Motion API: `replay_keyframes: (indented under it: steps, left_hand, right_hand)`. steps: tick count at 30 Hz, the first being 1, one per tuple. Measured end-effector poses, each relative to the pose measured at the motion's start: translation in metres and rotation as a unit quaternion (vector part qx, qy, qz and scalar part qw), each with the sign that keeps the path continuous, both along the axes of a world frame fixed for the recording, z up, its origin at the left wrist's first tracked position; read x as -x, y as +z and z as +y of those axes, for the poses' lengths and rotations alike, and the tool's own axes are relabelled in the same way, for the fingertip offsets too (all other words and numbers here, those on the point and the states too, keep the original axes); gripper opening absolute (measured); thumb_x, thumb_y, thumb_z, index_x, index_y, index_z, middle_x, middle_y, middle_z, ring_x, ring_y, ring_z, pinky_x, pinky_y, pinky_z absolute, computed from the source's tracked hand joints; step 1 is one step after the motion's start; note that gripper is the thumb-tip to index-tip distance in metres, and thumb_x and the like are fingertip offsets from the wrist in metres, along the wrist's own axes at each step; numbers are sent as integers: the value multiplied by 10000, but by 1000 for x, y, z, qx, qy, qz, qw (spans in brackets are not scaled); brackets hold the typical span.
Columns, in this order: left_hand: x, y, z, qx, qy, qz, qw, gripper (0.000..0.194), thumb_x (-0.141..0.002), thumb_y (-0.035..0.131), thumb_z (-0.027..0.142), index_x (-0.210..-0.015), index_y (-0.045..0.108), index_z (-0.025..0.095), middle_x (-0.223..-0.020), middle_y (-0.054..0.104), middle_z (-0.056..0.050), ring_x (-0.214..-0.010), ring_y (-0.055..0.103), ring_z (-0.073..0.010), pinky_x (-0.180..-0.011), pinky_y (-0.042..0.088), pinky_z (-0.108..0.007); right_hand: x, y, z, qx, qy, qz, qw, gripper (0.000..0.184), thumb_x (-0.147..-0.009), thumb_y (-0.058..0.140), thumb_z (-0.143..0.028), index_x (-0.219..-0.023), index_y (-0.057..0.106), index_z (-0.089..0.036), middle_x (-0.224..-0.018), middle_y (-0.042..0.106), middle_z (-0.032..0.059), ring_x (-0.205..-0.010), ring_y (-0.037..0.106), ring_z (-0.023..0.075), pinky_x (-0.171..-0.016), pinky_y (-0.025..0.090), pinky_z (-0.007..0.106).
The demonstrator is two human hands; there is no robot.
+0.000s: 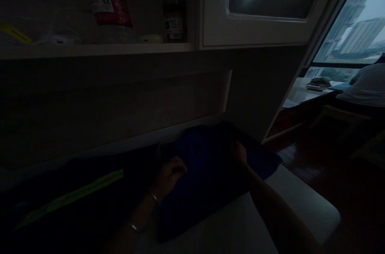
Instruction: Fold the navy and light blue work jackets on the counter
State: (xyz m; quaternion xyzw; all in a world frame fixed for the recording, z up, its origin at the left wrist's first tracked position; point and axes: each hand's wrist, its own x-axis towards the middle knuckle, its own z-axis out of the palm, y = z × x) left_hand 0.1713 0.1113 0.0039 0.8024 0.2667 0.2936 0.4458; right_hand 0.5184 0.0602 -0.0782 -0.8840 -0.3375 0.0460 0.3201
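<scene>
The scene is very dark. A dark blue cloth [207, 174] lies spread on a pale surface [288, 198] in front of me. My left hand [170, 174] rests at the cloth's left edge with its fingers curled under, a bracelet on the wrist. My right hand [240, 152] sits on the cloth's far right part, fingers bent down onto the fabric. Whether either hand pinches the cloth is too dim to make out.
A dark garment with a yellow-green reflective stripe [75, 196] lies at the left. A shelf [96, 49] above holds a bottle with a red label [108, 1] and a small jar [174, 19]. A person in white [367, 85] sits by a window desk at the right.
</scene>
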Motion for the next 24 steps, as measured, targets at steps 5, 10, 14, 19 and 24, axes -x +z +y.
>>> replay_keyframes:
  steps: [5,10,14,19,24]
  left_hand:
    - [6,-13,-92,31,-306,150,940,153,-784,598,308,-786,747,274,-922,667,-45,-775,625,-186,-667,509,-330]
    - [-33,-47,-113,14,-321,214,922,273,-768,604,272,-854,723,502,-803,690,27,-696,651,-222,-496,462,-334]
    - [-48,-41,-120,0,-273,249,929,251,-758,624,253,-890,740,433,-845,713,-2,-729,669,-207,-544,504,-313]
    - [14,-35,-122,-78,-15,285,955,415,-884,464,305,-1275,599,279,-1304,601,-85,-1168,566,-256,-1010,448,-437]
    - [51,-73,-96,-184,130,378,898,523,-852,553,423,-1328,569,207,-1402,533,-131,-1271,473,-360,-1057,379,-536]
  right_hand:
    - [-9,7,-41,-101,-89,26,991,578,-953,200,-422,-1225,588,-91,-1193,642,167,-1078,593,234,-895,434,302]
    - [-49,38,-94,-163,-161,58,972,587,-917,273,-481,-1201,627,-110,-1160,665,162,-1020,615,247,-794,462,294]
    - [-71,51,-111,-96,-104,0,990,525,-903,361,-492,-1185,664,-170,-1222,629,143,-1112,582,266,-901,437,338]
    - [-61,33,-108,156,-32,-10,987,691,-831,501,-629,-1399,490,-235,-1407,457,194,-1174,545,363,-906,451,480]
    - [-48,29,-106,246,36,-81,965,505,-895,468,-511,-1309,568,-240,-1272,582,170,-1067,611,336,-821,477,426]
